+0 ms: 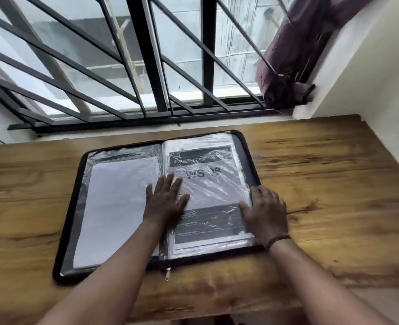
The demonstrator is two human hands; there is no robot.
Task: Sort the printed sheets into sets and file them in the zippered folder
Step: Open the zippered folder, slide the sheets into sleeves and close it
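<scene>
A black zippered folder [69,221] lies open on the wooden table. Its left side holds a clear sleeve with a blank white sheet [116,202] inside. On the right side a clear plastic sleeve covers a printed sheet [205,177] with dark bands and large letters. My left hand [165,200] presses flat, fingers straight, across the spine and onto the right sleeve. My right hand [264,212] rests on the right edge of that sleeve, fingers spread over the folder's border. The zip pull [167,270] hangs at the front edge.
The wooden table [323,184] stretches to the right of the folder and ends at a white wall [370,78]. A barred window [147,66] runs along the far side. A purple curtain [292,55] is bunched at the window's right corner.
</scene>
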